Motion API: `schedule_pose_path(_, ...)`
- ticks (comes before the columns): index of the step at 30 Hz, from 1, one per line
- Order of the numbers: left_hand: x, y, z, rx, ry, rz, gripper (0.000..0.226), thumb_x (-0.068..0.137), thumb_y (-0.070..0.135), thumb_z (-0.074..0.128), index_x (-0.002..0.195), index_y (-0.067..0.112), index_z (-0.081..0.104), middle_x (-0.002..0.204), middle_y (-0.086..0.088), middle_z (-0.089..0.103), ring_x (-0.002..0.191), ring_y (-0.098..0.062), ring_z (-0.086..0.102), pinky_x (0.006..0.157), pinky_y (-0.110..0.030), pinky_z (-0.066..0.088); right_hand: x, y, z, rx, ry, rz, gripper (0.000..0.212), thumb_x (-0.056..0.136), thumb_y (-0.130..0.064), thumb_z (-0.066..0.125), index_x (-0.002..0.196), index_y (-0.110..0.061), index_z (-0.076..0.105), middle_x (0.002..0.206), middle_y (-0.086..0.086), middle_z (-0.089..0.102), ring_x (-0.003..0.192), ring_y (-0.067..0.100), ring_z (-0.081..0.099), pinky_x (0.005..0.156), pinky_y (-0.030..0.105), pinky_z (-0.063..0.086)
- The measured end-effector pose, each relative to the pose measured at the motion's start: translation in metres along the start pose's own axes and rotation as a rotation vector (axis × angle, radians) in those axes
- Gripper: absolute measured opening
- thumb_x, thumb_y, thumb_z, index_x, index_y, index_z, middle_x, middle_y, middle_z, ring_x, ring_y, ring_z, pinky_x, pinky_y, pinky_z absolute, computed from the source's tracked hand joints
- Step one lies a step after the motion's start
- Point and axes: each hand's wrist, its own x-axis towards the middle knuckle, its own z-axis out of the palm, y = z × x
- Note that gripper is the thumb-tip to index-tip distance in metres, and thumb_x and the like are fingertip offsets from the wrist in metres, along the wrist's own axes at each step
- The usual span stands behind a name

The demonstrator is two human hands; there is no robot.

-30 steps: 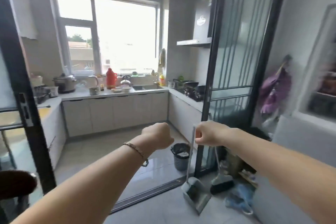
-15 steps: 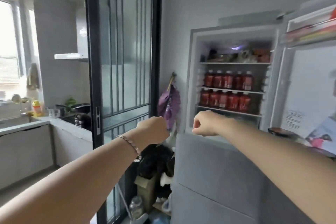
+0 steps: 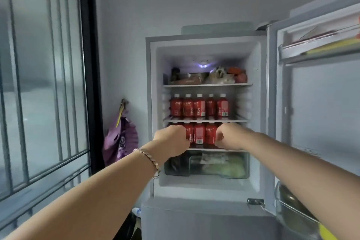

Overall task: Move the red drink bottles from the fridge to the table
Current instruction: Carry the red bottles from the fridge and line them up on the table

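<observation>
Fridge open, door swung out to R, so the compartment front is unobstructed.

Red bottles: upper row = 5 upright, side by side on mid shelf, w/ gaps to both side walls. Lower row on shelf below, 3 visible btwn the hands; ends of the row hidden behind them. Caps sit just under the mid shelf edge, tight headroom.

L hand and R hand: fingers curled into fists, backs toward cam, in front of lower row at its L and R ends. Can't tell if either is closed round a bottle or only overlaps it. Bracelet on L wrist.

Top shelf packed w/ food. Crisper drawer under lower shelf.

L of fridge: purple bag hanging on wall, then dark-framed glass sliding door. R side: door bins, lower bin under R forearm.
</observation>
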Motion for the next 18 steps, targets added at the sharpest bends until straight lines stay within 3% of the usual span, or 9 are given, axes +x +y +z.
schedule_pose_path(7, 0.123, -0.002, 0.046, -0.047, 0.075, 0.038, 0.02, 0.093, 0.022, 0.044, 0.096, 0.013, 0.06, 0.09, -0.003, 0.066, 0.082, -0.023, 0.064, 0.072, -0.035, 0.054, 0.115, 0.054, 0.016, -0.038, 0.055, 0.05, 0.018, 0.089, -0.024, 0.055, 0.094, -0.015, 0.071, 0.1, 0.001, 0.07, 0.094, 0.019, 0.066, 0.087, 0.037, 0.054)
schedule_pose_path(12, 0.221, -0.008, 0.066, -0.065, 0.178, 0.037, 0.019, 0.093, 0.025, 0.044, 0.099, 0.018, 0.06, 0.094, 0.001, 0.066, 0.082, -0.02, 0.063, 0.074, -0.034, 0.053, 0.211, 0.083, 0.015, -0.035, 0.114, 0.04, 0.018, 0.091, -0.021, 0.055, 0.102, -0.016, 0.068, 0.105, 0.002, 0.068, 0.096, 0.021, 0.064, 0.085, 0.034, 0.053)
schedule_pose_path(18, 0.326, -0.028, 0.092, -0.106, 0.247, 0.001, 0.03, 0.092, 0.024, 0.047, 0.121, 0.018, 0.052, 0.117, -0.002, 0.056, 0.103, -0.022, 0.056, 0.086, -0.036, 0.049, 0.314, 0.097, 0.046, 0.005, 0.213, 0.036, 0.023, 0.091, -0.024, 0.055, 0.109, -0.016, 0.065, 0.11, 0.001, 0.066, 0.098, 0.021, 0.063, 0.085, 0.035, 0.052)
